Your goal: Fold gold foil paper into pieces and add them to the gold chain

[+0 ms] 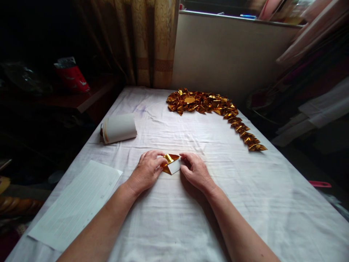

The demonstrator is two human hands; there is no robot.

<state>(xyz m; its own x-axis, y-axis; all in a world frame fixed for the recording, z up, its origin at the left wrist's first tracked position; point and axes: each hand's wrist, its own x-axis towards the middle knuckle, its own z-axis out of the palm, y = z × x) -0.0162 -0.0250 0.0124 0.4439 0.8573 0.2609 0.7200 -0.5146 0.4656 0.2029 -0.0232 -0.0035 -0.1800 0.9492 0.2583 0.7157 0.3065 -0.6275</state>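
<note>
A small piece of gold foil paper [171, 163], gold on one side and white on the other, lies partly folded on the white cloth at the table's middle. My left hand [147, 171] pinches its left edge with curled fingers. My right hand [195, 170] presses its right edge, fingers bent down onto it. Both hands rest on the cloth.
A heap and trailing row of folded gold pieces [209, 107] runs along the far right of the table [245, 203]. A roll of white-backed sheets [118, 128] lies at the left, a lined paper sheet [76, 203] at the near left edge. A red bag [72, 76] sits on a side shelf.
</note>
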